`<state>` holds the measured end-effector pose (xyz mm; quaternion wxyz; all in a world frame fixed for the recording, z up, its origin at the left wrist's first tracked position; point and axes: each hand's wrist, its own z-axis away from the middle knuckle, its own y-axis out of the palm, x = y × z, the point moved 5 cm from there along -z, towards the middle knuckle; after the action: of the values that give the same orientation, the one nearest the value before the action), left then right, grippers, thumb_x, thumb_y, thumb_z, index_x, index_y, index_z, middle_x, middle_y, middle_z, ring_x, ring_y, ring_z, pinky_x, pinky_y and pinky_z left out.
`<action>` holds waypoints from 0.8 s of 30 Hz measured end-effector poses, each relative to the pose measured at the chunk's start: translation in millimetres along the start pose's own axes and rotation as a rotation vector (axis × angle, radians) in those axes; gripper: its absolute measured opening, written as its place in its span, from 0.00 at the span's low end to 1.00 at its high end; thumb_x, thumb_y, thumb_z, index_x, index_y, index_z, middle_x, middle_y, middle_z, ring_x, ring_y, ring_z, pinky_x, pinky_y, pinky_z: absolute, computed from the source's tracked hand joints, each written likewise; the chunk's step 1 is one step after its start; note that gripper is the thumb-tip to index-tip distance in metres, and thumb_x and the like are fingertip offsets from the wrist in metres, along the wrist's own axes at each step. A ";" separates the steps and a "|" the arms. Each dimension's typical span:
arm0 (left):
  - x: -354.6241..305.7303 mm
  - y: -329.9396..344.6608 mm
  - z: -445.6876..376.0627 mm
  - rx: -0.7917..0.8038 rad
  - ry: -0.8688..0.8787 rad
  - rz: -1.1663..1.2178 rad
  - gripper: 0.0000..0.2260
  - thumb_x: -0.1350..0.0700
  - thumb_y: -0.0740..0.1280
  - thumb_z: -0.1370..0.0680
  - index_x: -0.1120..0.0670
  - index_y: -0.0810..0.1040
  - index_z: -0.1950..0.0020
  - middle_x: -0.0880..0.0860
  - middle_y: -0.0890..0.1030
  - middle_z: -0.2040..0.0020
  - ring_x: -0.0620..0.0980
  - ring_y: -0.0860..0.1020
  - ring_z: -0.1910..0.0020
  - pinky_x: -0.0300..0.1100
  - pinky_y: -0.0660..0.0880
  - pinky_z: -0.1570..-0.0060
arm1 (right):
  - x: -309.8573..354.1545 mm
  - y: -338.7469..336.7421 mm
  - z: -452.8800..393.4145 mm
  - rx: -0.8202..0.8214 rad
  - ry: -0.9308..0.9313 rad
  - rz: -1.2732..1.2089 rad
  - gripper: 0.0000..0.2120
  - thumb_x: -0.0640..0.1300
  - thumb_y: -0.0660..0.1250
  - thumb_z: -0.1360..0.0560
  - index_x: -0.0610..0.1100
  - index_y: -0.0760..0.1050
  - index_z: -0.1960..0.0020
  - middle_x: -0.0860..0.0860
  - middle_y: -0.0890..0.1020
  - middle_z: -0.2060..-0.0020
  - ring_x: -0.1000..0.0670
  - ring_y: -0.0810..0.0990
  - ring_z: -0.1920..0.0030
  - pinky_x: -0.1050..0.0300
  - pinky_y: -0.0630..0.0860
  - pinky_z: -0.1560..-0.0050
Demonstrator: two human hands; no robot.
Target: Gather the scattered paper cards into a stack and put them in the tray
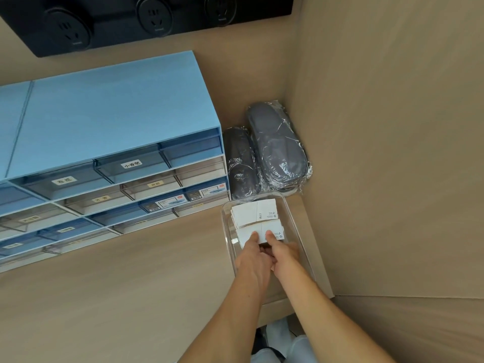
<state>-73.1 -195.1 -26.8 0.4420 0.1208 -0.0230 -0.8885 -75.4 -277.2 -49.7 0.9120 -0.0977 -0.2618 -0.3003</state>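
Paper cards (260, 233), flat white rectangles, sit stacked inside the clear rigid plastic tray (293, 218) at frame centre-right, where I see my left hand (252, 260) and right hand (284, 254) both pinching the nearer stack.

We seem to be in a supply or stock nook: a blue drawer cabinet (110, 142) with labelled drawers stands along the worktop's (131, 271) back edge, a black socket strip (146, 19) above it, and plastic-wrapped grey cases (275, 148) in the back right corner.
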 end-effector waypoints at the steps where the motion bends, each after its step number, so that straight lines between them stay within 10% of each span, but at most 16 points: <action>1: 0.3 -0.9 -1.8 0.028 0.001 -0.046 0.09 0.57 0.70 0.21 0.62 0.76 0.56 0.56 0.77 0.67 0.51 0.76 0.72 0.40 0.73 0.77 | -0.5 -0.7 -0.5 -0.003 0.001 0.008 0.16 0.44 0.75 0.27 0.34 0.76 0.48 0.38 0.85 0.58 0.44 0.82 0.68 0.55 0.78 0.69; 5: 3.4 -7.3 -4.5 0.187 0.041 -0.241 0.12 0.49 0.63 0.19 0.57 0.71 0.43 0.53 0.74 0.58 0.49 0.73 0.64 0.41 0.71 0.63 | -3.1 0.2 -3.0 -0.013 -0.033 -0.001 0.11 0.41 0.75 0.27 0.41 0.72 0.60 0.42 0.83 0.65 0.45 0.82 0.68 0.54 0.79 0.68; 13: 4.0 -6.7 -7.3 0.003 0.023 -0.115 0.13 0.51 0.71 0.23 0.60 0.75 0.51 0.55 0.79 0.56 0.53 0.78 0.57 0.48 0.75 0.37 | -7.6 3.1 -8.5 0.015 -0.093 0.078 0.10 0.41 0.73 0.26 0.33 0.82 0.50 0.38 0.86 0.56 0.40 0.87 0.56 0.43 0.84 0.50; 24: 0.0 -3.8 4.7 -0.017 -0.027 -0.028 0.17 0.56 0.74 0.25 0.63 0.80 0.39 0.57 0.80 0.57 0.51 0.77 0.67 0.41 0.71 0.77 | -6.2 0.4 1.5 0.053 -0.008 0.051 0.27 0.49 0.75 0.27 0.36 0.75 0.34 0.43 0.82 0.59 0.48 0.80 0.68 0.61 0.74 0.77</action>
<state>-77.2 -193.1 -22.9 0.4302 0.1056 -0.0196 -0.8963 -80.1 -273.4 -51.8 0.9205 -0.0812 -0.2709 -0.2696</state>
